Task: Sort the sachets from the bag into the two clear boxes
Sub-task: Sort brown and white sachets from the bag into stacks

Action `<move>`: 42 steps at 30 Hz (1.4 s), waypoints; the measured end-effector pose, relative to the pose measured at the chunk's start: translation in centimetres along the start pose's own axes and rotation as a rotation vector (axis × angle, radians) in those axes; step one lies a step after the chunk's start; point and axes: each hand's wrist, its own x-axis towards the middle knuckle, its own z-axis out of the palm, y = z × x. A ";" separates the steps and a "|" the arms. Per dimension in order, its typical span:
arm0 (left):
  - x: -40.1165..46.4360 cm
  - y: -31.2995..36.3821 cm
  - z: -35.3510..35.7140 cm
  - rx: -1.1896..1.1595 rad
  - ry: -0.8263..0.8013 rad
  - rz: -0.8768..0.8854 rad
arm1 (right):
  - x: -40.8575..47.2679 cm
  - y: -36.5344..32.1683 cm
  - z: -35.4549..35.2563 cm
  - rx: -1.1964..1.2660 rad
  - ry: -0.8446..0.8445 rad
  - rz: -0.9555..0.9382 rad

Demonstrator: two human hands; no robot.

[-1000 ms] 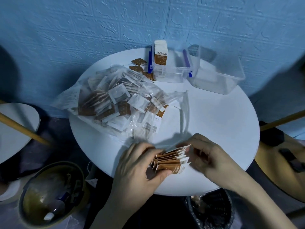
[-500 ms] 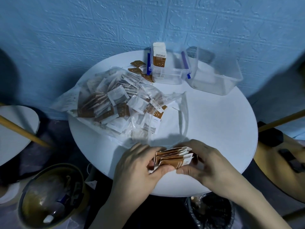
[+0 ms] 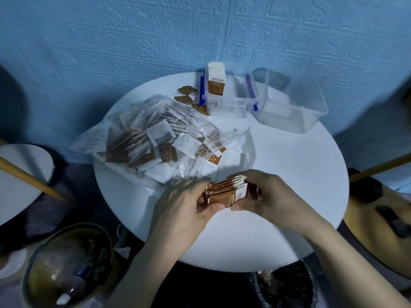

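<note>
A stack of brown sachets (image 3: pixel 226 192) is held upright just above the near part of the round white table (image 3: pixel 289 174). My left hand (image 3: pixel 184 210) grips its left end and my right hand (image 3: pixel 271 196) grips its right end. A clear plastic bag (image 3: pixel 155 138) full of brown and white sachets lies on the table's left. At the back stands a clear box with blue clips (image 3: pixel 235 101) holding a row of upright brown sachets (image 3: pixel 216 85). Right of it is a second clear box (image 3: pixel 295 107).
A few loose brown sachets (image 3: pixel 188 94) lie behind the bag near the clip box. A waste bin (image 3: pixel 287 287) sits under the table's near edge. A round bowl-like container (image 3: pixel 66 267) is on the floor at lower left, and a second white table (image 3: pixel 20 174) stands at far left.
The fanned sachets were squared up into a tight stack between both hands, which drew closer together and lifted the stack slightly off the table.
</note>
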 end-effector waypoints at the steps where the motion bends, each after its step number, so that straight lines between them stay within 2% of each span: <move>1: -0.1 -0.1 0.3 0.025 0.011 0.014 | -0.1 0.1 0.1 0.003 -0.002 0.003; 6: -0.3 -0.3 1.8 0.103 0.120 0.068 | -0.2 1.0 0.2 -0.045 -0.038 -0.010; 11: 0.3 -0.3 2.2 0.085 0.159 0.191 | 0.6 0.7 -2.8 -0.003 -0.228 -0.055; 15: 0.7 -0.5 2.2 0.014 0.143 0.170 | 3.1 0.8 -4.4 0.090 0.015 -0.055; 20: 0.5 -0.5 2.3 0.014 0.180 0.174 | 6.9 1.1 -2.2 -0.014 -0.103 -0.062; 25: 0.4 -0.8 2.7 0.060 0.217 0.118 | 9.0 0.6 -1.8 -0.180 -0.019 -0.121; 32: 0.7 -0.8 2.8 0.071 0.173 0.017 | 9.8 -0.1 0.1 -0.299 -0.052 -0.029; 37: 0.5 -1.0 3.0 0.029 0.185 -0.028 | 9.2 -0.1 -0.1 -0.190 -0.004 -0.057; 40: 0.6 -1.1 3.1 0.041 0.180 -0.020 | 9.0 0.0 0.0 0.005 0.010 0.036; 42: 0.6 -1.3 3.2 0.039 0.176 -0.011 | 9.0 -0.5 0.2 0.052 0.009 0.085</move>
